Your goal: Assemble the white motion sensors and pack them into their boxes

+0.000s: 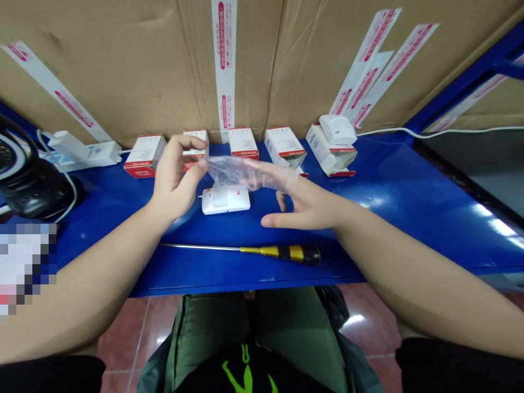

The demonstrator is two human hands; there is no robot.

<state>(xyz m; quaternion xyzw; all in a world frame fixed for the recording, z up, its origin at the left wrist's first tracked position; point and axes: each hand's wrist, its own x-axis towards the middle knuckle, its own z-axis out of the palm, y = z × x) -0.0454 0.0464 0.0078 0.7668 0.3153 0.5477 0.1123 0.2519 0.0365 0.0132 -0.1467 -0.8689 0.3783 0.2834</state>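
My left hand (177, 176) pinches one end of a small clear plastic bag (233, 172) between thumb and fingers. My right hand (298, 201) has two fingers pushed inside the bag's other end, the remaining fingers spread. Both hands hover above a white rectangular device (226, 200) lying on the blue shelf (409, 207). A screwdriver (262, 251) with a yellow and black handle lies near the front edge, below my hands.
Several small white and red boxes (145, 155) line the back, one at the right (331, 150) with a white device on top. Cardboard cartons stand behind. A white power strip (84, 153) and a black round object (28, 180) sit at the left.
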